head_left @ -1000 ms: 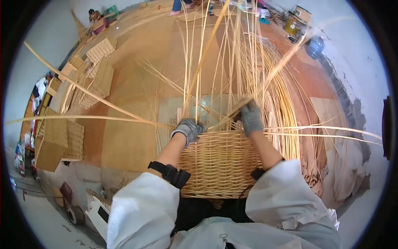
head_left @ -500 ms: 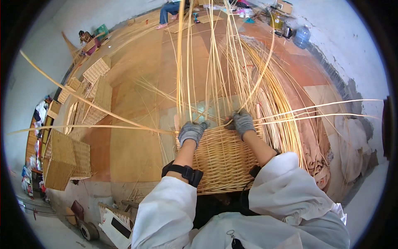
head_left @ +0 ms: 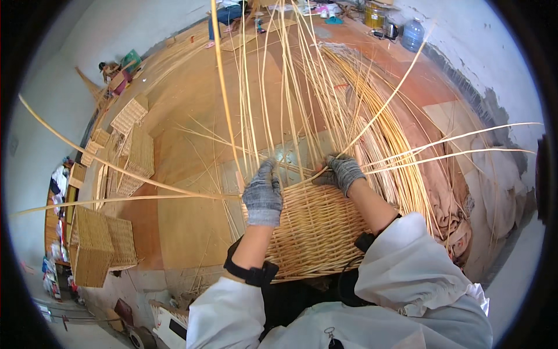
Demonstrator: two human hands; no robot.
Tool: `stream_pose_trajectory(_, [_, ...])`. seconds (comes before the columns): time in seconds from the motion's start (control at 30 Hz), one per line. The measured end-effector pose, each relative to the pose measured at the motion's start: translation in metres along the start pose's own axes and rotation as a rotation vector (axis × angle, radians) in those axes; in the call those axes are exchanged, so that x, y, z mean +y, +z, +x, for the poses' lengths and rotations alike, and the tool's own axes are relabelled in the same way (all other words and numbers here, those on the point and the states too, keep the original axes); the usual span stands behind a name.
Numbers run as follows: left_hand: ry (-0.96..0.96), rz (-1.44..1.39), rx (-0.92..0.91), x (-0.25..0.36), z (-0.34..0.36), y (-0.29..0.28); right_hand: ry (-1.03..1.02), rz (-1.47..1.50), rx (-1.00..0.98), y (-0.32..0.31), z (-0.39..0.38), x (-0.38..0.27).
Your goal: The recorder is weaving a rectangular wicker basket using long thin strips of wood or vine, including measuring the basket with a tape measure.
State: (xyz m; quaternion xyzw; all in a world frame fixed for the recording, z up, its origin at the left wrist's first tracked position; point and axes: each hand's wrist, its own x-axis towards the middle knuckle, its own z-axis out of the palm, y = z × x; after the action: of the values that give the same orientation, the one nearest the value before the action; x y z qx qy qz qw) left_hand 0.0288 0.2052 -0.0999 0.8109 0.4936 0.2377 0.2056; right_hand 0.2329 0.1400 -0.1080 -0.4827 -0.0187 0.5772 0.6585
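Note:
In front of me stands a wicker basket (head_left: pixel 314 232) with a woven tan side, long upright rods (head_left: pixel 285 87) rising from its far rim. My right hand (head_left: pixel 344 173), in a grey glove, is closed at the right of that rim on a wicker rod (head_left: pixel 401 81), which slants up to the right. At the left corner my gloved left hand (head_left: pixel 263 199) lies against the weave and uprights. Its fingers are bent and pressed together; what they grip is hidden. Loose rod ends (head_left: pixel 145 181) stick out sideways past both corners.
A bundle of long rods (head_left: pixel 401 186) lies on the floor to the right. Finished-looking woven baskets (head_left: pixel 93 244) stand at the left. Far off are a blue water bottle (head_left: pixel 413 35), a yellow bucket (head_left: pixel 375 14) and a seated person's leg (head_left: pixel 218 26).
My left hand has turned more upright and come nearer, down the left corner. The thick left upright now leans left. My right hand stays at the rim, its rod tipped further right.

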Motion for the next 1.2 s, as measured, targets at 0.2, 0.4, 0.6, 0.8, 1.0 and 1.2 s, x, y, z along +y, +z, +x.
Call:
stream_pose_trajectory(0.2, [-0.112, 0.015, -0.771, -0.007, 0.048, 0.026, -0.336, -0.083, 0.005, -0.034, -0.016, 0.000])
stream_pose_trajectory(0.4, [-0.290, 0.047, -0.560, 0.014, 0.035, 0.048, -0.648, -1.526, -0.174, 0.042, 0.046, -0.067])
stream_pose_trajectory(0.6, [-0.442, 0.164, -0.596, 0.037, 0.052, 0.044, -0.285, -2.115, 0.132, 0.071, 0.140, -0.057])
stream_pose_trajectory(0.8, [-0.394, 0.176, -0.558, 0.034, 0.052, 0.059, -0.641, -1.196, 0.266, 0.025, 0.128, -0.068])
stream_pose_trajectory(1.0, [-0.402, -0.008, -0.585, 0.039, 0.053, 0.042, -0.932, -0.364, 0.043, -0.052, -0.003, -0.025])
stream_pose_trajectory(1.2, [-0.622, 0.053, -0.679, 0.066, 0.064, 0.066, -1.333, -1.558, -0.009, -0.006, 0.053, 0.008])
